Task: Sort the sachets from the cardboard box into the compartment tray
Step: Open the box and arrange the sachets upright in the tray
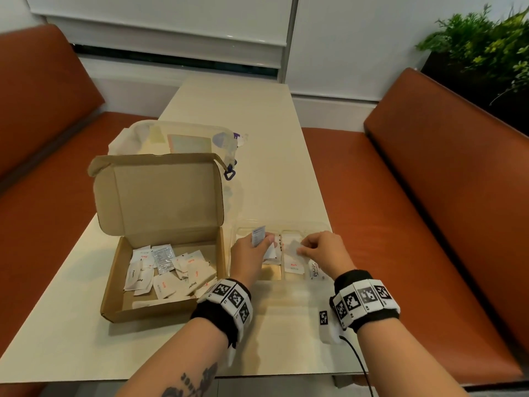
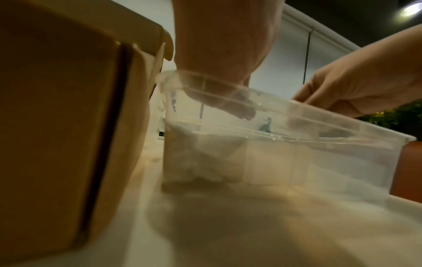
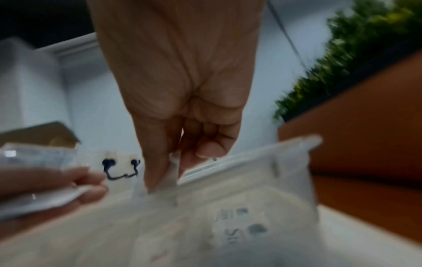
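The right-wrist view was blurred, print unreadable; the clear plastic compartment tray [image 1: 320, 226] sat on the tabletop; left hand [image 1: 248, 253] pinched a white sachet [image 1: 257, 235] above it; right hand [image 1: 325, 249] pinched another sachet [image 1: 294, 247] in the middle compartment.

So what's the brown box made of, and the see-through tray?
The box looks like cardboard: matte brown, with folded flaps and creases. The tray seems to be clear plastic, smooth and slightly shiny; you can see sachets and fingers through its walls. The sachets look like white paper, though one seems silvery foil.
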A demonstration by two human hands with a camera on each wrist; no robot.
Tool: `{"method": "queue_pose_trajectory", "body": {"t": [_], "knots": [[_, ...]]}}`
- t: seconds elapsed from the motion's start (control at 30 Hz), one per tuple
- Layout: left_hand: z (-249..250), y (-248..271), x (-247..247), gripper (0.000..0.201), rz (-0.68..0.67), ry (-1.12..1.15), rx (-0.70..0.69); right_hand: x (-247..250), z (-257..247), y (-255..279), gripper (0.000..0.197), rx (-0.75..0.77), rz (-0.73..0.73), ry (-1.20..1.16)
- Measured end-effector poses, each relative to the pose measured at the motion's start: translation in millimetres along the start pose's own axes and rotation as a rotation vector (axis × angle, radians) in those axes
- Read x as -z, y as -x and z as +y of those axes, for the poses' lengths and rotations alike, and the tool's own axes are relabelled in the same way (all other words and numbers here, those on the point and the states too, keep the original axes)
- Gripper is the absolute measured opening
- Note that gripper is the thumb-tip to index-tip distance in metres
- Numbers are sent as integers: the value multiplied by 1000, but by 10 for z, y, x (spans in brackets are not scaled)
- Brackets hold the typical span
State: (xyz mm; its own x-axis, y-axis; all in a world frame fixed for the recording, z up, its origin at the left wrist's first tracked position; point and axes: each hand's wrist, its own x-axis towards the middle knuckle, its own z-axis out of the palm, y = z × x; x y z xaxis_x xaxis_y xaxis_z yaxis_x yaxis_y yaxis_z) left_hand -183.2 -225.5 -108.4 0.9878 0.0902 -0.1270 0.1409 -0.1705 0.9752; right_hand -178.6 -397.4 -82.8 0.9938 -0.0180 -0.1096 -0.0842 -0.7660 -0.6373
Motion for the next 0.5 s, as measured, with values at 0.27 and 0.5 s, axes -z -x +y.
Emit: {"method": "queue_pose_trajectory", "body": {"t": [0.27,0.5], "knots": [[-33,-28,18,18,60,56,30,-198,-43,-62,15,18,-224,348],[-70,-71,11,20,39,71,48,-224,25,-39,16,84,-113,314]]}}
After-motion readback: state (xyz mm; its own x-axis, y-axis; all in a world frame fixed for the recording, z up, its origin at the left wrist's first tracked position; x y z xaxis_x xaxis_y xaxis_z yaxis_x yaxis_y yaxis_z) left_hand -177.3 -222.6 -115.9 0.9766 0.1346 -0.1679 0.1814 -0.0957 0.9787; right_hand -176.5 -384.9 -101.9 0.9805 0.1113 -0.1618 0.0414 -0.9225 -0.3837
